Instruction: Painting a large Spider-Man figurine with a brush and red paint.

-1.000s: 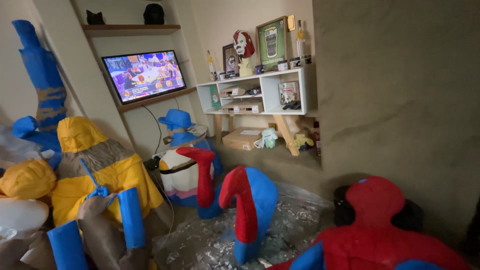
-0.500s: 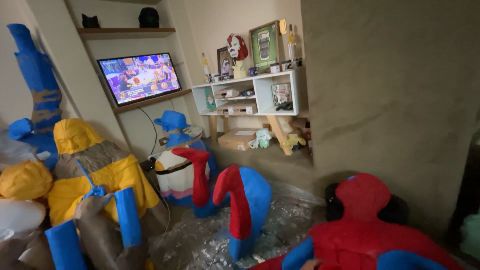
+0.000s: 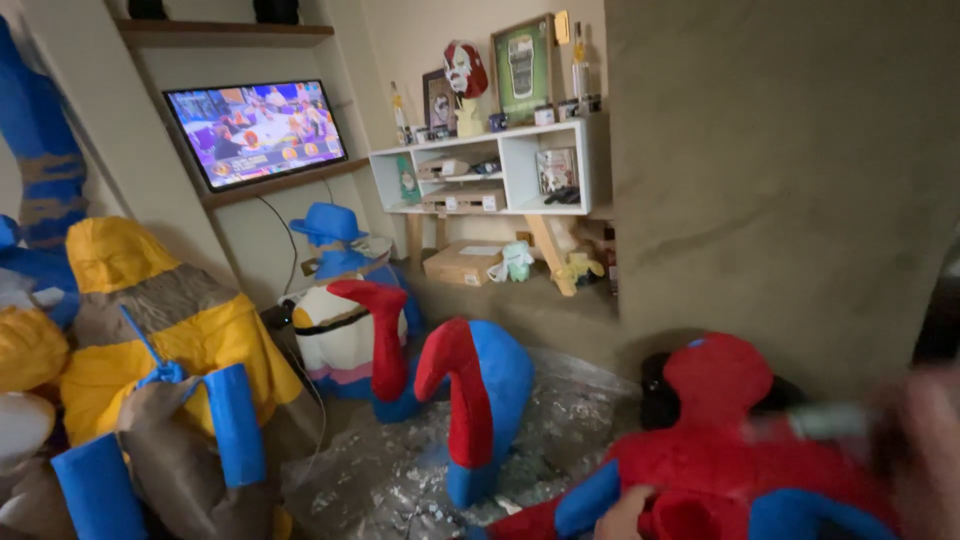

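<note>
Fingers: left hand (image 3: 622,512) rests on the red-and-blue piñata figure (image 3: 715,450) at the bottom edge, grip not discernible; right hand (image 3: 925,450) is a blur at the right edge, seemingly closed around a slim greenish tool (image 3: 835,422), though I cannot tell for sure.
Figure's place: low in view, just beside the grey wall (image 3: 780,180), above the foil-strewn floor (image 3: 380,470).
Handling: probably light, hollow, crushable paper; best held by the broad body.
Nearby: curved red-blue limb (image 3: 470,400), yellow figure (image 3: 150,330).
</note>
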